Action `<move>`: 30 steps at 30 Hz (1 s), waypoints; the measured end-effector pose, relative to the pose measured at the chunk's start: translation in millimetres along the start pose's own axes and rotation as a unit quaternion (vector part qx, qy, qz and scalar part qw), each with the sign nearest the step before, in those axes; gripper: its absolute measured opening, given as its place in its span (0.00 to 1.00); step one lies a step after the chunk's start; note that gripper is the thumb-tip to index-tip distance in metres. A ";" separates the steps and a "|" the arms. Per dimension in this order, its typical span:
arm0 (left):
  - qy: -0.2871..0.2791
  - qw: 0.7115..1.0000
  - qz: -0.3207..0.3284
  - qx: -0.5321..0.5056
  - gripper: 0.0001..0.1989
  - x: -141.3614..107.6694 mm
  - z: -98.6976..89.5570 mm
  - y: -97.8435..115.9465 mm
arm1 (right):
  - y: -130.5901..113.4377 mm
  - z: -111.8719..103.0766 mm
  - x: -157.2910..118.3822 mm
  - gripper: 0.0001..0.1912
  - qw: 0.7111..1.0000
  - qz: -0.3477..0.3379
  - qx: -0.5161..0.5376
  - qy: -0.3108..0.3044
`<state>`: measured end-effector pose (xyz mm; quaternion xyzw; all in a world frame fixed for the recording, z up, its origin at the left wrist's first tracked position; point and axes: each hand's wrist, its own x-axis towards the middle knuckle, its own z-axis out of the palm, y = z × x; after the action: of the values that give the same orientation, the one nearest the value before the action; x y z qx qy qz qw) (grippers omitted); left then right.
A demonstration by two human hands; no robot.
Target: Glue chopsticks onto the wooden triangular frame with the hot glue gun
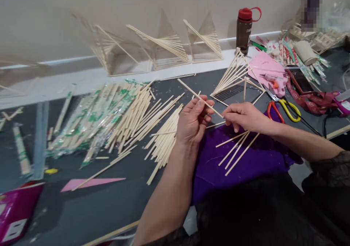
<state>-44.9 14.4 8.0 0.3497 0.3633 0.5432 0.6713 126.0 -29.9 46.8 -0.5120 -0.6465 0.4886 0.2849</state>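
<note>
Between my two hands is a thin wooden stick (191, 89), slanting down to the right. My left hand (194, 118) pinches it near its middle, between thumb and fingers. At its lower right end, my right hand (243, 117) has its fingers closed on the tip. Several loose sticks (237, 151) lie on a purple cloth (210, 176) below my right hand. To the left of my left hand lies a pile of bare sticks (164, 136). A twisted stick structure (232, 74) stands just beyond my hands.
Packaged chopsticks (90, 118) lie on the left. Three twisted stick models (164, 47) stand along the wall. A brown bottle (242, 34) with a red lid is at the back. Scissors (290, 111), a glue gun (276, 81) and a red lanyard (311, 102) lie on the right.
</note>
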 end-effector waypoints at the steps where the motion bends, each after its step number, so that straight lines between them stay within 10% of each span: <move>1: -0.006 1.000 0.014 0.013 0.12 -1.3 1.1 0.1 | 0.0 1.1 2.8 0.07 0.999 0.025 0.023 0.000; 20: -0.073 0.996 0.024 0.038 0.17 -16.1 11.6 8.6 | 9.1 3.7 0.5 0.05 0.973 0.110 0.189 -0.075; 30: -0.051 0.994 0.053 0.083 0.13 -15.0 11.7 9.8 | 4.9 -9.0 -17.6 0.15 0.986 -0.130 -0.100 0.026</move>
<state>-41.6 0.3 23.9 0.4497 0.3535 0.5277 0.6279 141.3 -43.3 47.9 -0.4622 -0.7452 0.3668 0.3105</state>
